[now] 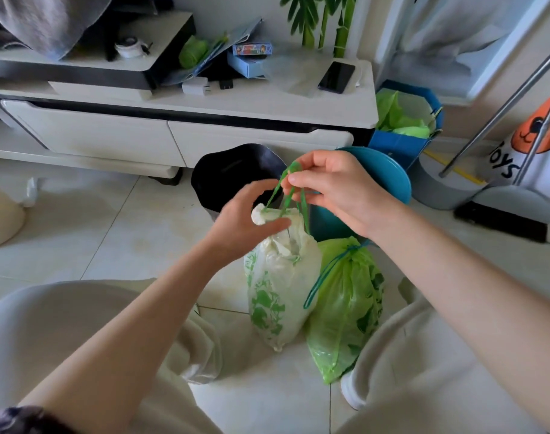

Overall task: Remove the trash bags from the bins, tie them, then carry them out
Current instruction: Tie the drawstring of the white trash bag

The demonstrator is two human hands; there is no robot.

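Centre frame: white trash bag point(280, 286) on the floor tiles, green bag point(345, 311) touching its right side, cord drawn. Right hand point(333, 189) pinches the green drawstring point(287, 195) taut above the white bag; left hand point(248, 223) curls around its bunched neck. Black bin point(236, 173) and teal bin point(389, 180) just behind

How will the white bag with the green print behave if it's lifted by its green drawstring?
The white bag looks thin and crinkled, so probably floppy, hanging and swaying. It bulges only modestly, so likely light. The drawstring, pinched by the right hand, should cinch tighter.
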